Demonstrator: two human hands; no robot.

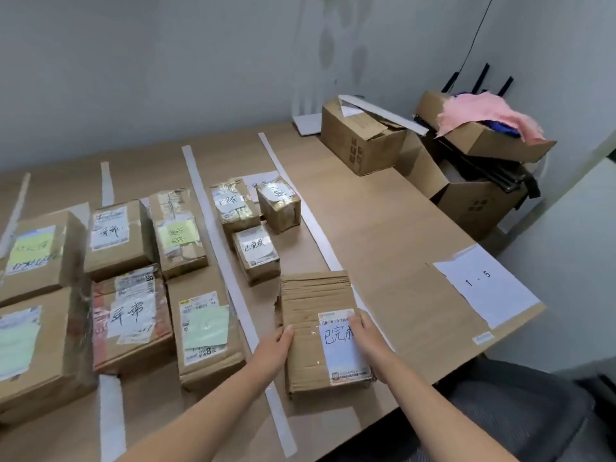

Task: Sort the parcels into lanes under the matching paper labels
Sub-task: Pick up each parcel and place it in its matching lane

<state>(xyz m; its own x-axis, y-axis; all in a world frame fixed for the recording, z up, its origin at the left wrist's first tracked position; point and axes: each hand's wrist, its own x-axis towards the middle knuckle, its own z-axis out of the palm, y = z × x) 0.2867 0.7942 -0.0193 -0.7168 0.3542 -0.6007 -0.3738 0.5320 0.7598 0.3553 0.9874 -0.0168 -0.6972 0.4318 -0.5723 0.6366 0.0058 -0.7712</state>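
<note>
The parcel [315,325], a flat brown carton wrapped in clear tape, sits between the two hands at the near edge of the tabletop [400,228]. The left hand [275,346] grasps its left side with the fingers [287,331] curled at the edge. The right hand [365,331] grasps the right side, its thumb lying on the white handwritten label [343,351]. Whether the parcel rests on the tabletop or is raised just off it cannot be told. It lies in the lane between two white tape strips [213,221], its right edge over the strip on that side. Beyond the fingers, in the same lane, stand three smaller parcels [256,255] with similar handwritten labels, and past them a paper sheet [255,178]. Left of the left hand, larger cartons [206,338] fill the neighbouring lanes. Right of the right hand, well apart, a white sheet marked "1 . 5" [483,288] lies at the tabletop's edge.
</note>
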